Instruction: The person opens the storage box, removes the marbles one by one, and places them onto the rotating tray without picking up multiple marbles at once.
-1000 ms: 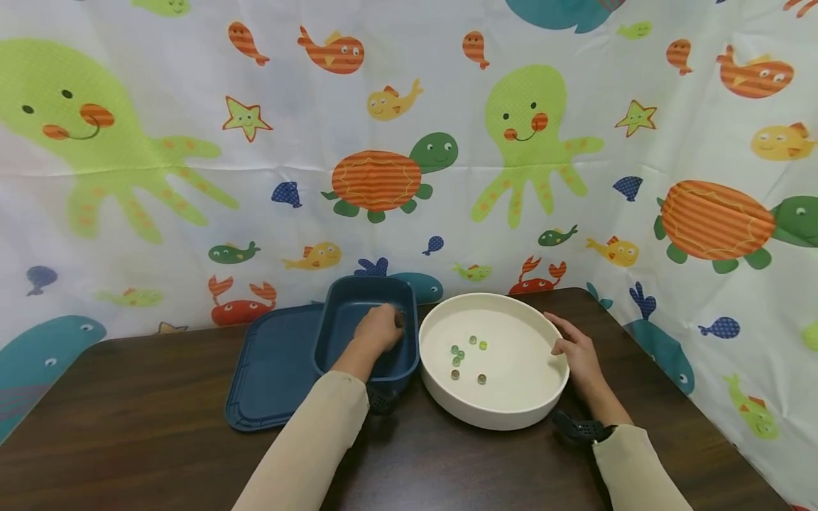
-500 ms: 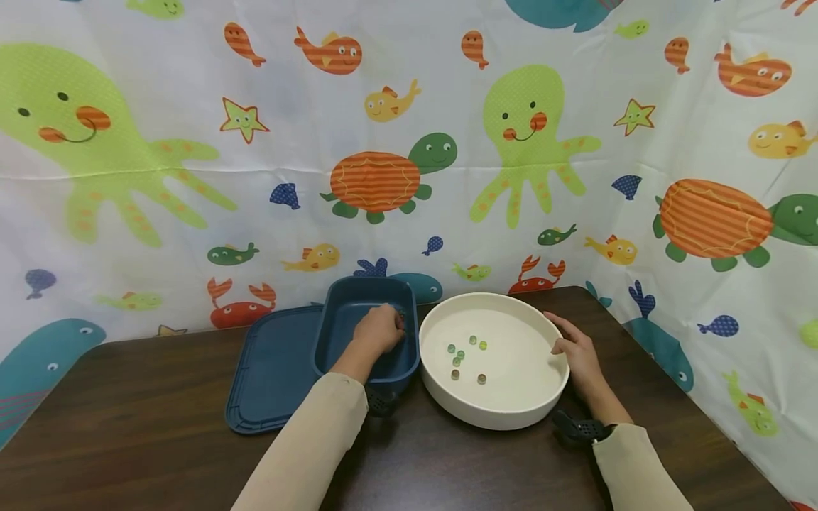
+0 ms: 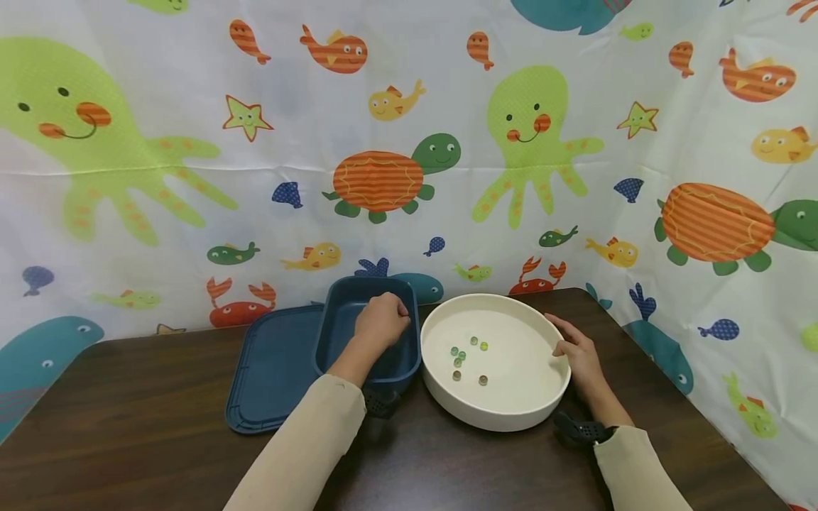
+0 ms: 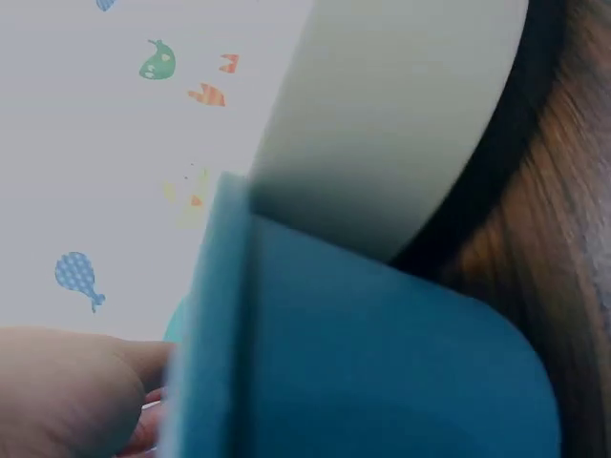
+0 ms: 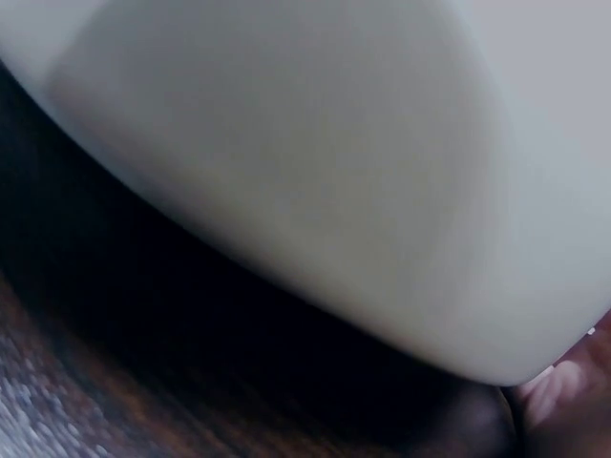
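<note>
My left hand (image 3: pixel 381 323) is over the deep blue box (image 3: pixel 339 323), its fingers bent downward. The fingertips are hidden from the head view, and I cannot tell what is between them. In the left wrist view the blue box's wall (image 4: pixel 401 353) covers most of that hand. My right hand (image 3: pixel 578 358) grips the right rim of a round cream-white tub (image 3: pixel 492 420), thumb over the inside and fingers along the outside. Several small glass marbles lie on the tub's floor: greenish ones (image 3: pixel 462 355), a yellow-green one (image 3: pixel 483 346) and brownish ones (image 3: pixel 482 380).
A flat blue lid (image 3: pixel 275 376) lies left of the box on the dark wooden table (image 3: pixel 140 419). Box and tub stand side by side, nearly touching. A white curtain (image 3: pixel 255 213) printed with sea animals hangs behind and to the right of the table.
My left hand has risen a little and shifted slightly right within the box area. My right hand keeps its grip on the tub, and the marbles in it lie as before.
</note>
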Demonstrator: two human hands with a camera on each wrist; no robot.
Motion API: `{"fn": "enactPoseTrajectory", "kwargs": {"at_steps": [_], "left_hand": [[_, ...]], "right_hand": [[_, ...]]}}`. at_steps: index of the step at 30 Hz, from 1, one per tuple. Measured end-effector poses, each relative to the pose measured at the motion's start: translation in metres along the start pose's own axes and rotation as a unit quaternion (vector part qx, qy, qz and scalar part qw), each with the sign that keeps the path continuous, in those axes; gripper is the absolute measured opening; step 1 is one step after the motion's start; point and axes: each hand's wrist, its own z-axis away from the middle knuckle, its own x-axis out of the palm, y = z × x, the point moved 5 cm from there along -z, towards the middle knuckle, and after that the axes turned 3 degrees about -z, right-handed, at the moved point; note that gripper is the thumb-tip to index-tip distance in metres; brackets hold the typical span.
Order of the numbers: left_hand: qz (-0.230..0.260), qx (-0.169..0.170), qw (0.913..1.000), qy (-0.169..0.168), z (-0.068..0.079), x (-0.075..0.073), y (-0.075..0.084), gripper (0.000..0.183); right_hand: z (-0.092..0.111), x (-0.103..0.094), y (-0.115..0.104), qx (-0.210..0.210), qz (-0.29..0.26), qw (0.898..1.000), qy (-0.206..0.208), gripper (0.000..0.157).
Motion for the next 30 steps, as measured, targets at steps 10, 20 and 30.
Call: {"fn": "enactPoseTrajectory", "kwargs": {"at_steps": [10, 20, 30], "left_hand": [[0.027, 0.054, 0.9981, 0.012, 0.009, -0.006, 0.033, 0.015], [0.016, 0.101, 0.9941, -0.036, 0.020, 0.004, 0.073, 0.014], [0.002, 0.117, 0.9902, -0.076, 0.007, 0.032, 0.082, 0.011]], "right_hand": [[0.000, -0.002, 0.005, 0.005, -0.004, 1.000, 0.007, 0.068], [0.002, -0.001, 0.002, -0.004, -0.001, 1.000, 0.002, 0.067], [0.000, -0.001, 0.001, -0.011, 0.008, 1.000, -0.002, 0.066]]}}
